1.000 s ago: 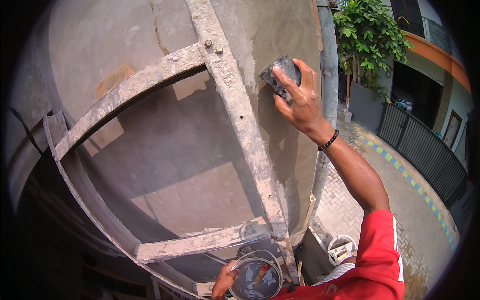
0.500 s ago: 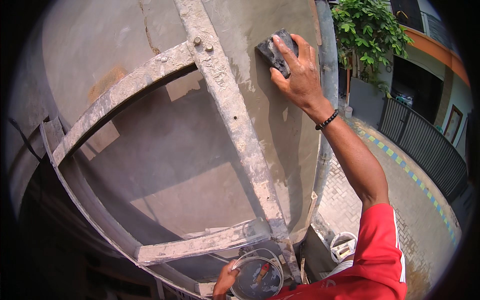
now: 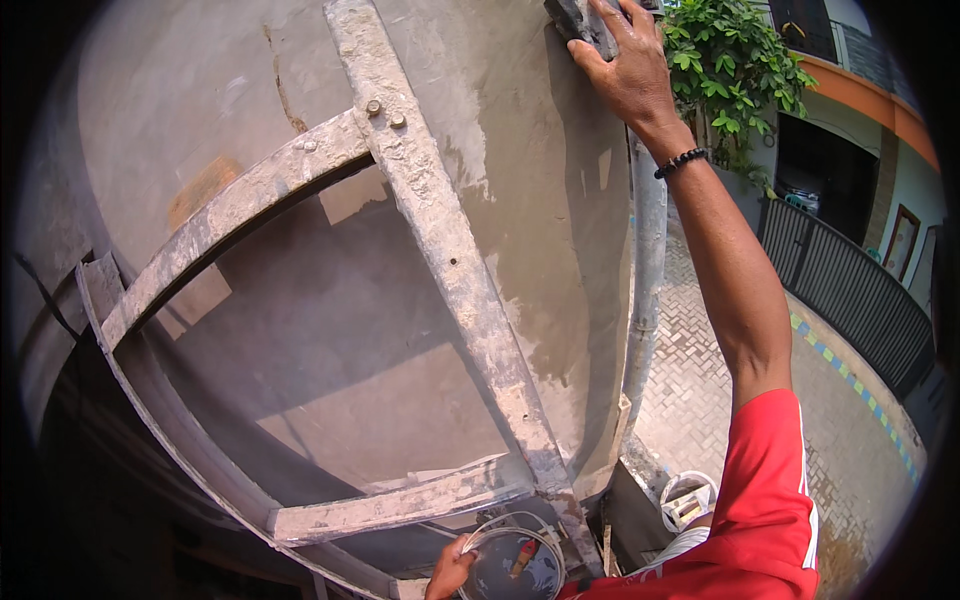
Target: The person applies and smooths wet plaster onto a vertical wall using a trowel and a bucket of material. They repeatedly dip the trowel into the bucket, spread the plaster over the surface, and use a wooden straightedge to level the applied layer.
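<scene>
My right hand (image 3: 625,70), wearing a beaded bracelet, is closed on a dark, wet-looking block (image 3: 585,25) against the grey plastered wall (image 3: 520,180) at the top, beside its right edge. Low in the picture, my left hand (image 3: 452,568) grips the rim or handle of a bucket (image 3: 543,570) holding grey material and a red-and-wood tool (image 3: 522,557), which looks like a brush. A crusted metal frame (image 3: 430,200) with bolts crosses the wall left of my right arm.
A grey pipe (image 3: 648,280) runs down the wall's edge. A white bucket (image 3: 688,495) sits lower right, beside my body. Beyond lie a paved lane (image 3: 680,360) far below, a leafy tree (image 3: 730,60), a dark gate (image 3: 840,290) and a house with an orange band (image 3: 870,105).
My right hand has moved up and to the right along the wall with the block, now reaching the picture's top edge. My left hand still holds the bucket.
</scene>
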### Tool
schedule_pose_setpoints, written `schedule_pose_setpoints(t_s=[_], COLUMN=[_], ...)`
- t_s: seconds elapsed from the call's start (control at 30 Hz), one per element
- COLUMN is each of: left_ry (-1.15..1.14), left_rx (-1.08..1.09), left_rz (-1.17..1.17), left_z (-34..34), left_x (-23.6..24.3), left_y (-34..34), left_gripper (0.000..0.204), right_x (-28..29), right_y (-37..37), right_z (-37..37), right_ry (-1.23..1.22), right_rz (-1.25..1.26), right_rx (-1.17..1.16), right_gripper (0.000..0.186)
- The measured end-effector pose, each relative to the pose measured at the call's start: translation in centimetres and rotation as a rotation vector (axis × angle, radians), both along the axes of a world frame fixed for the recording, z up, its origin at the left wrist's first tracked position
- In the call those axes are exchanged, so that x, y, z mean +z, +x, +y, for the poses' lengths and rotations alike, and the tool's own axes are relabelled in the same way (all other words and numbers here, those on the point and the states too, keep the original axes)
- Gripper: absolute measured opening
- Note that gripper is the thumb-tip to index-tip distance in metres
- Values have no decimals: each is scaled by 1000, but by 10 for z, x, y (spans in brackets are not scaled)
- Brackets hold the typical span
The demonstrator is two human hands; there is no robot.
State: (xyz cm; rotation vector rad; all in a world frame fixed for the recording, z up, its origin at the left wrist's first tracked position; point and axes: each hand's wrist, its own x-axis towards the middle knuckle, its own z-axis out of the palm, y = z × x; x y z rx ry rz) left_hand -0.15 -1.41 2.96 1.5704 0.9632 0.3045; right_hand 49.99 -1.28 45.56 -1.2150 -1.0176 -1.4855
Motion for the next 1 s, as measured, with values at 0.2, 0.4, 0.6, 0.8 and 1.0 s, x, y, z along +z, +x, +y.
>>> schedule_pose_setpoints(t_s=[0.2,0.4,0.6,0.8,1.0], left_ry=[67,34,101,10,73], left_rx=[-34,55,43,46,-20], left_rz=[80,117,94,135,54], left_z=[19,2,7,-5,19], left_x=[-26,-16,-16,8,-33], left_y=[-5,-2,-4,-2,-7], left_gripper=[35,45,47,47,36], right_x=[-161,-44,-151,-81,-124], right_y=[-68,-4,-64,-32,-57], right_z=[39,-4,53,7,45], right_ry=[-463,-19,-277,-176,-219], right_rz=[-106,44,-6,6,-5], right_rx=[243,5,172,172,116], right_gripper=[82,68,84,70,78])
